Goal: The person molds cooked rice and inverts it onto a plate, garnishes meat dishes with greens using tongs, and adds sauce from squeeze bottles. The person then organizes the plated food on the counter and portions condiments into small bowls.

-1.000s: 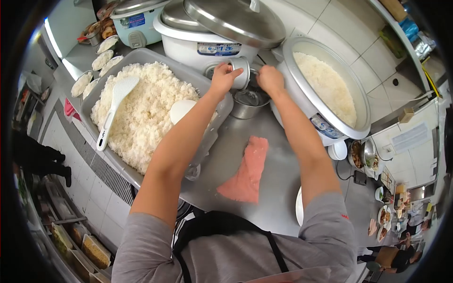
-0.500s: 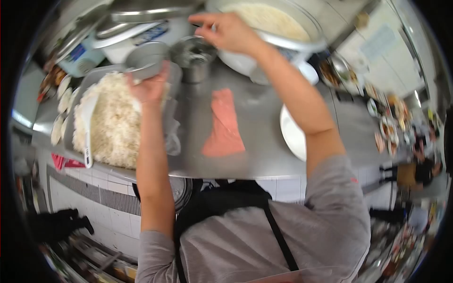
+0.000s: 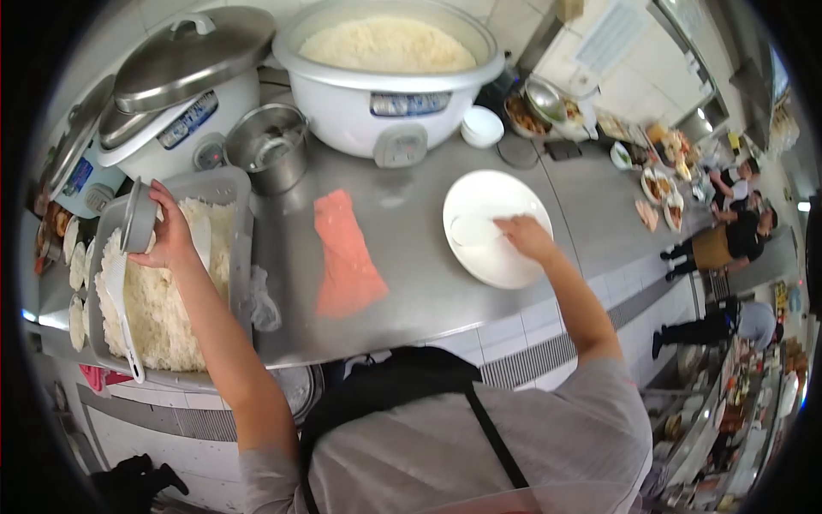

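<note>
My left hand [image 3: 174, 233] grips a round grey metal bowl [image 3: 137, 216], tipped on its side above the grey tray [image 3: 242, 248] of cooked rice [image 3: 163, 321]. A white rice paddle [image 3: 125, 330] lies in the rice at the tray's left side. At the right, my right hand [image 3: 529, 237] reaches over a large white oval plate [image 3: 501, 272], fingers stretched out. Its fingertips are at the edge of a small white disc-like thing [image 3: 471, 230] on the plate; whether they touch it is unclear. Between my hands a pink cloth [image 3: 347, 257] lies on the steel table.
Behind stand a large rice cooker [image 3: 390, 103] full of rice, a lidded cooker [image 3: 197, 60] and a steel pot [image 3: 270, 150]. White bowls [image 3: 482, 127] stand beside the cooker. A clear plastic bag [image 3: 264, 300] lies against the tray. Several people [image 3: 745, 227] are far right.
My left hand has turned the bowl onto its side and moved left. My right hand has left the area above the steel pot and come down over the white plate. The view has shifted.
</note>
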### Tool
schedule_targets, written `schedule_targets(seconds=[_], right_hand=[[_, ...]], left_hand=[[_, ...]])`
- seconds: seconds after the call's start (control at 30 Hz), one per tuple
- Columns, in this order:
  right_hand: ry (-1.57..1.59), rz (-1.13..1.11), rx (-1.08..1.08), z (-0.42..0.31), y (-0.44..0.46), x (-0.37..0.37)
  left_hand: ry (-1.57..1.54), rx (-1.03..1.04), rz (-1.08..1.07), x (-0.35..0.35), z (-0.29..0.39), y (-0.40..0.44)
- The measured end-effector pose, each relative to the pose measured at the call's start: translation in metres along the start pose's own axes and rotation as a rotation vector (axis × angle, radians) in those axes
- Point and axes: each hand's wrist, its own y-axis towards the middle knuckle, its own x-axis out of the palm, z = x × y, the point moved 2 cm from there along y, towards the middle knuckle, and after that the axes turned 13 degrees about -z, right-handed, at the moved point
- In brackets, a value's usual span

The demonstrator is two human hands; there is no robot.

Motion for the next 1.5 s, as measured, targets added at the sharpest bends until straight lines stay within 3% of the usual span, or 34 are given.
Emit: schedule_targets(seconds=[0.03, 0.1, 0.17, 0.2, 0.23, 0.3, 0.37, 0.47, 0.53, 0.7, 0.8, 0.93, 1.0, 1.07, 1.2, 1.27, 1.37, 1.5], right_hand=[[0.166, 0.036, 0.098, -0.01, -0.002, -0.019], [0.251, 0.317, 0.186, 0.011, 0.006, -0.049], [0.219, 0.824, -0.035, 0.024, 0.031, -0.123], [0.508, 0.505, 0.287, 0.024, 0.04, -0.177], [0.348, 0.683, 0.133, 0.053, 0.072, -0.201], [0.227, 0.597, 0.045, 0.028, 0.125, -0.287], [0.045, 0.549, -0.107, 0.028, 0.216, -0.32], [-0.251, 0.343, -0.095, 0.006, 0.34, -0.328], [-0.311, 0.304, -0.144, -0.013, 0.389, -0.329], [-0.383, 0.208, -0.195, -0.054, 0.461, -0.319], [-0.367, 0.185, -0.364, -0.061, 0.465, -0.316], [-0.216, 0.152, -0.433, -0.064, 0.461, -0.302], [-0.257, 0.24, -0.575, -0.071, 0.451, -0.3], [-0.234, 0.191, -0.565, -0.077, 0.435, -0.299], [-0.189, -0.008, -0.555, -0.089, 0.389, -0.292], [-0.243, 0.062, -0.643, -0.084, 0.369, -0.284], [-0.159, -0.136, -0.59, -0.074, 0.327, -0.282], [-0.021, -0.103, -0.617, -0.039, 0.304, -0.279]], left_hand=[[0.02, -0.031, 0.01, 0.003, 0.0, 0.0], [0.099, -0.085, -0.012, 0.015, -0.005, -0.003], [0.279, -0.117, -0.125, 0.023, -0.01, -0.003], [0.466, -0.162, -0.208, 0.027, -0.017, 0.001], [0.555, -0.194, -0.275, 0.028, -0.029, 0.003], [0.578, -0.104, -0.218, 0.028, -0.072, 0.009], [0.571, -0.008, -0.087, 0.025, -0.127, 0.015], [0.775, 0.134, -0.112, 0.021, -0.237, 0.011], [0.781, 0.12, -0.088, 0.003, -0.288, 0.01], [0.815, 0.027, -0.108, -0.034, -0.324, 0.022], [0.894, 0.041, -0.093, -0.042, -0.321, 0.02], [0.965, 0.064, -0.108, -0.042, -0.32, 0.022], [0.977, 0.058, -0.119, -0.043, -0.319, 0.024], [0.948, -0.004, -0.205, -0.043, -0.318, 0.024], [0.939, -0.013, -0.174, -0.045, -0.32, 0.024], [0.961, -0.017, -0.186, -0.047, -0.318, 0.025], [0.999, 0.008, -0.164, -0.043, -0.322, 0.022], [1.023, 0.015, -0.109, -0.04, -0.324, 0.023]])
